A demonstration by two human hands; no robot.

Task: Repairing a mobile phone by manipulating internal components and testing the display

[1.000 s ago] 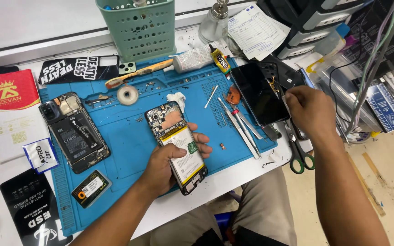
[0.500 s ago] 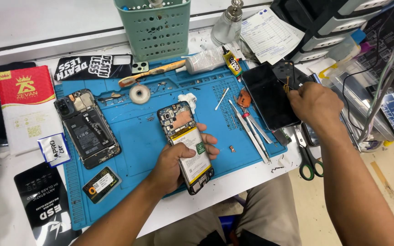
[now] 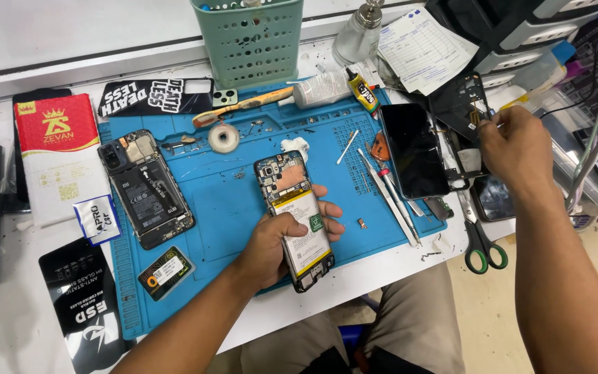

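The left hand (image 3: 278,242) stays clamped around the opened phone (image 3: 295,218) with its yellow-edged battery, low centre on the blue mat (image 3: 230,215). The right hand (image 3: 517,149) has moved up-right from the black screen panel (image 3: 413,149), fingers pinched at the dark phone frame (image 3: 461,104).

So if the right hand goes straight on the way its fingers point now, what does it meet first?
Probably the black phone frame: the right hand points up-left at it and its fingertips already seem to touch its edge. Depth is unclear; beyond lies the paper sheet.
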